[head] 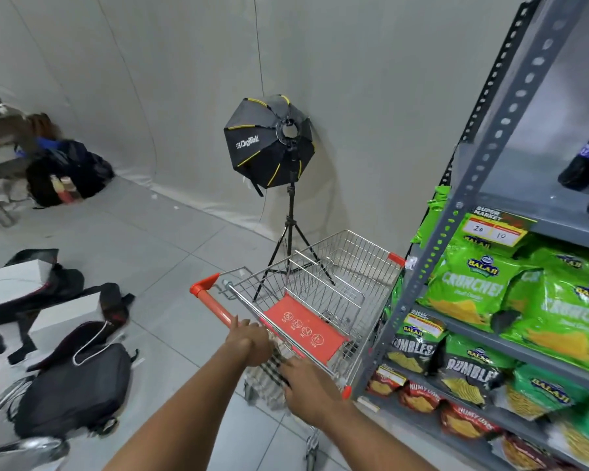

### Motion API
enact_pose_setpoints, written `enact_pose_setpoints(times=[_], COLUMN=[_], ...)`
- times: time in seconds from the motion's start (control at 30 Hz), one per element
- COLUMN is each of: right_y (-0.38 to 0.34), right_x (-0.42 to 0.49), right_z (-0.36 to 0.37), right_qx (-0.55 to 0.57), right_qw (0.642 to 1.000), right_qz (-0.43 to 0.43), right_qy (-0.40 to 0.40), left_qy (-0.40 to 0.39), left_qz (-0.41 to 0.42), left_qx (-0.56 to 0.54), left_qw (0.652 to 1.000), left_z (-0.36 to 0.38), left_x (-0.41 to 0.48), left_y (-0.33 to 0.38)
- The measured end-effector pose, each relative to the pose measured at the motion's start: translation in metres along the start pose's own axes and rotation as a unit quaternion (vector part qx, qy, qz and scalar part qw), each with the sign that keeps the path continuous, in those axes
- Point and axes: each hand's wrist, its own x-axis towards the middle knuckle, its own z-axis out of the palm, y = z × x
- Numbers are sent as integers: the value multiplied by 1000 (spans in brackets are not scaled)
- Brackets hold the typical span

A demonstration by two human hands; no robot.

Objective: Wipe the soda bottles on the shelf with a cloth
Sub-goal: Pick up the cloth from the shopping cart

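A checked grey-and-black cloth (267, 379) hangs over the orange handle (218, 309) of a wire shopping cart (337, 263). My left hand (249, 341) is closed on the handle and the cloth's upper edge. My right hand (308, 380) lies on the cloth lower right, fingers curled onto it. Two dark soda bottles (583, 164) lie at the far right on an upper grey shelf (510, 185), partly cut off by the frame edge.
The grey metal rack (432, 260) to the right holds green, black and red snack bags (466, 290) on lower shelves. A softbox light on a tripod (271, 141) stands behind the cart. Backpacks (75, 389) and a chair lie on the tiled floor at left.
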Motion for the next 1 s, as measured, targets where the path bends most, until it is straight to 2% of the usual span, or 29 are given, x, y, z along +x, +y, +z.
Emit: enact_pose_setpoints(times=[0.17,0.23,0.37,0.57,0.77,1.0], right_y=[7,10,20,38,74,136], right_x=[2,-3,-9,-26,-83,-167], right_z=[4,2,-16,-94,-174,-227], right_qx=[20,56,134,193,183,134], right_qw=[1000,997,968,893,823,763], right_qz=[8,26,68,53,-3,-17], right_qy=[6,44,203,402,537,632], left_qy=[24,64,155,238,121,-7], left_qz=[48,78,178,282,366,414], left_qx=[-117,-172,-294,-443,-608,-726], left_qw=[992,980,926,817,694,550], left_z=[-3,-7,-28,-102,-173,-230], left_x=[6,0,-21,-61,-99,-112], left_y=[9,12,19,57,129,251])
